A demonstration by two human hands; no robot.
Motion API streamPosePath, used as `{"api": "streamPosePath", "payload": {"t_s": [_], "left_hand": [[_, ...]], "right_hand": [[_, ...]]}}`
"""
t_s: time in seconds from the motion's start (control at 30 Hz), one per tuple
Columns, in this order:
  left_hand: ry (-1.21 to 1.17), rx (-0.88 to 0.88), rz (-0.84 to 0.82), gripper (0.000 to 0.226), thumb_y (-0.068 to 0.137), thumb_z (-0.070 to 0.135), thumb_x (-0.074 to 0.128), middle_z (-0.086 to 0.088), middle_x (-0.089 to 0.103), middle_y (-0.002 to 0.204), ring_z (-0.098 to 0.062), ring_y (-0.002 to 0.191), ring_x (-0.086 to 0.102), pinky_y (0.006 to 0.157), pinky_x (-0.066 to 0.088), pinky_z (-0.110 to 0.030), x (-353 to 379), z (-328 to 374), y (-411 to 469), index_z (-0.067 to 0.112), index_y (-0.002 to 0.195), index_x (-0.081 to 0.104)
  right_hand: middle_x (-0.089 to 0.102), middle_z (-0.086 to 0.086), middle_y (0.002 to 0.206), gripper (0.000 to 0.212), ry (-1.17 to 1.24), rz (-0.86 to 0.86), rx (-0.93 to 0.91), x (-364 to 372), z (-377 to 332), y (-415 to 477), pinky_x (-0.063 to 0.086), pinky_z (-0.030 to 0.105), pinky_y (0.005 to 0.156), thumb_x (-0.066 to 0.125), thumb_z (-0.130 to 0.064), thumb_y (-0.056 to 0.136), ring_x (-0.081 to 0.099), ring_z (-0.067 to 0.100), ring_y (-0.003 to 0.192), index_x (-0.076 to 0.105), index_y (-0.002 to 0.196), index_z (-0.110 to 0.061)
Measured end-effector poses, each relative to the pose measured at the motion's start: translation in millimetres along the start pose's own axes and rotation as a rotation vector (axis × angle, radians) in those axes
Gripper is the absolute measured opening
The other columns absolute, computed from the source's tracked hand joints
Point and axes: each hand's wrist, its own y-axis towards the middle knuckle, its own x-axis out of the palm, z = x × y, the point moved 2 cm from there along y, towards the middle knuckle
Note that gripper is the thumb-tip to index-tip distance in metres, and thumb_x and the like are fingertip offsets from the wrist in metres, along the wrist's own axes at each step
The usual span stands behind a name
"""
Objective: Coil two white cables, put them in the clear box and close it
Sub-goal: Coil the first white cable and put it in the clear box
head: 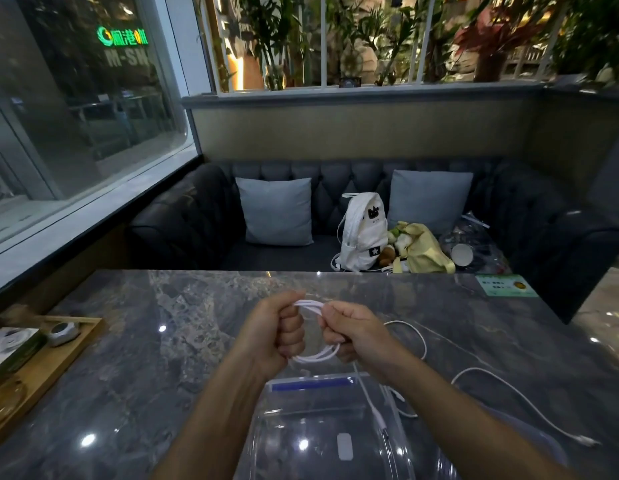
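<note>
Both my hands hold a partly coiled white cable (pixel 313 356) above the marble table. My left hand (pixel 278 329) is fisted around the left side of the loops. My right hand (pixel 349 332) grips the right side, and the cable's free end hangs down over the clear box (pixel 322 424). The box stands open right below my wrists, with its lid raised at the back. A second white cable (pixel 481 375) lies loose on the table to the right, its plug near the table's right front.
A wooden tray (pixel 50 368) with a small round device and a booklet sits at the table's left edge. A green card (pixel 505 285) lies at the far right corner. Behind the table a dark sofa (pixel 197 220) holds cushions, a white backpack (pixel 363 233) and bags.
</note>
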Motion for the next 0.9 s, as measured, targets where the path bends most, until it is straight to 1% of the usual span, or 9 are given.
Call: {"api": "streamPosePath", "payload": {"t_s": [0.17,0.27,0.33,0.37,0.5,0.57,0.63,0.8,0.9], "left_hand": [[-0.072,0.002,-0.088,0.041,0.07,0.026,0.051,0.007,0.024,0.029,-0.005,0.023,0.021,0.031,0.018,-0.015,5.4,-3.5,-3.4,0.022,0.034,0.031],[0.304,-0.021,-0.136,0.045,0.087,0.038,0.045,-0.001,0.053,0.041,-0.012,0.038,0.05,0.046,0.043,-0.022,2.2,7.0,-8.1,0.012,0.053,0.06],[0.587,0.028,-0.103,0.054,0.095,0.044,0.035,-0.004,0.066,0.053,-0.013,0.052,0.063,0.056,0.051,-0.022,-0.3,17.3,-8.6,0.008,0.072,0.07],[0.691,0.076,-0.105,0.056,0.096,0.045,0.033,-0.003,0.069,0.057,-0.013,0.056,0.064,0.061,0.051,-0.024,0.1,22.4,-8.6,0.012,0.073,0.072],[0.886,0.128,-0.157,0.056,0.096,0.047,0.033,0.001,0.062,0.055,-0.012,0.053,0.055,0.062,0.046,-0.028,7.5,27.8,-7.2,0.017,0.062,0.067],[0.85,0.07,-0.2,0.047,0.096,0.043,0.038,0.004,0.051,0.053,-0.008,0.047,0.044,0.055,0.043,-0.024,11.1,20.6,-6.7,0.017,0.065,0.062],[0.763,0.093,-0.198,0.048,0.095,0.039,0.044,0.007,0.041,0.047,-0.007,0.043,0.036,0.048,0.039,-0.021,12.6,14.7,-7.0,0.021,0.054,0.06],[0.632,0.268,-0.066,0.054,0.093,0.032,0.05,0.007,0.029,0.04,-0.008,0.035,0.024,0.036,0.023,-0.016,10.4,9.2,-7.2,0.02,0.04,0.052],[0.592,0.33,0.056,0.053,0.094,0.028,0.05,0.011,0.027,0.036,-0.007,0.032,0.021,0.035,0.02,-0.015,0.7,12.2,-4.0,0.021,0.043,0.04]], "right_hand": [[0.037,-0.013,0.042,0.034,0.046,-0.007,0.031,-4.8,-5.6,-1.3,0.018,0.011,0.031,0.04,-0.024,0.096,0.022,0.0,0.035,0.053,0.065,-0.017],[0.037,-0.013,0.04,0.034,-0.018,0.01,0.015,-9.9,-8.3,-2.1,0.02,0.011,0.031,0.039,-0.021,0.096,0.024,-0.001,0.034,0.049,0.065,-0.016],[0.037,-0.013,0.039,0.034,-0.106,0.002,0.003,-12.1,-10.2,-3.7,0.021,0.011,0.032,0.038,-0.02,0.097,0.026,-0.001,0.033,0.049,0.064,-0.016],[0.037,-0.013,0.039,0.034,-0.157,-0.002,-0.005,-12.4,-10.7,-4.1,0.022,0.011,0.033,0.038,-0.018,0.097,0.026,-0.002,0.033,0.048,0.064,-0.016],[0.038,-0.015,0.038,0.036,-0.289,0.028,-0.06,-6.7,-11.7,-4.2,0.025,0.009,0.036,0.039,-0.013,0.097,0.028,-0.003,0.035,0.049,0.063,-0.016],[0.04,-0.014,0.039,0.036,-0.325,0.052,-0.101,-4.7,-13.1,-3.9,0.028,0.008,0.042,0.039,-0.008,0.096,0.033,-0.003,0.037,0.05,0.062,-0.014],[0.043,-0.013,0.039,0.035,-0.341,0.056,-0.138,-2.3,-16.3,-4.8,0.03,0.008,0.044,0.039,-0.007,0.096,0.037,-0.003,0.039,0.052,0.064,-0.013],[0.049,-0.011,0.052,0.021,-0.333,0.05,-0.095,-9.8,-19.3,-10.2,0.031,0.014,0.045,0.049,-0.017,0.093,0.039,0.002,0.045,0.063,0.079,-0.01],[0.055,-0.001,0.064,0.024,-0.377,-0.02,-0.026,-23.3,-18.9,-15.2,0.039,0.02,0.06,0.051,-0.011,0.09,0.049,0.008,0.059,0.064,0.07,-0.012]]}}
